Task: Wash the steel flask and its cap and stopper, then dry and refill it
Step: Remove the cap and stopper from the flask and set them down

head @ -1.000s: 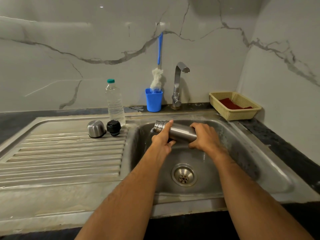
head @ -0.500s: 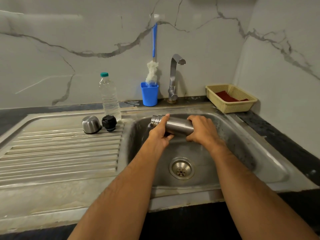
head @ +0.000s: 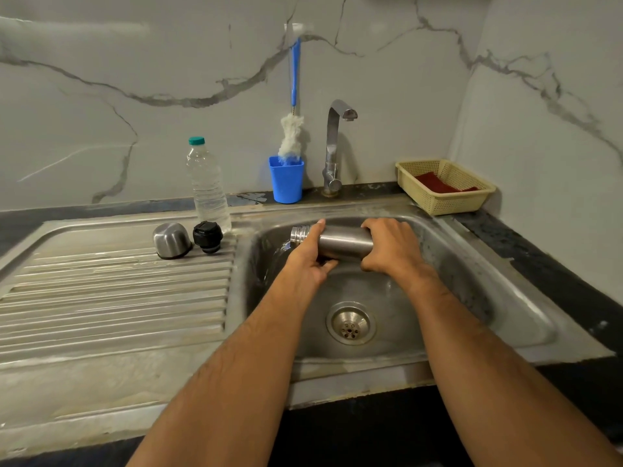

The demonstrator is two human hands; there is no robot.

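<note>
You hold the flask [head: 340, 242] on its side over the sink [head: 472, 298], mouth to your left and tipped slightly down. Your left hand [head: 312, 256] curls around the neck end, with 1 finger lying along the threaded mouth, and your right hand [head: 387, 247] wraps the base. Water seems to be running out of the mouth onto the sink wall, though the blur makes this hard to confirm, so this looks like the emptying or rinsing step.

Keep the mouth lower than the base so everything drains. Keep your left finger off the opening, or it will block the flow and spray. Steel turns slippery when wet, so keep both grips firm and stay over the basin.

The cap [head: 171, 240] and stopper [head: 208, 236] sit on the draining board [head: 101, 298], touching each other, beside the water bottle [head: 207, 187]. The bottle brush [head: 292, 129] stands in the blue cup [head: 286, 180] by the tap [head: 335, 146], within reach for scrubbing inside.
</note>
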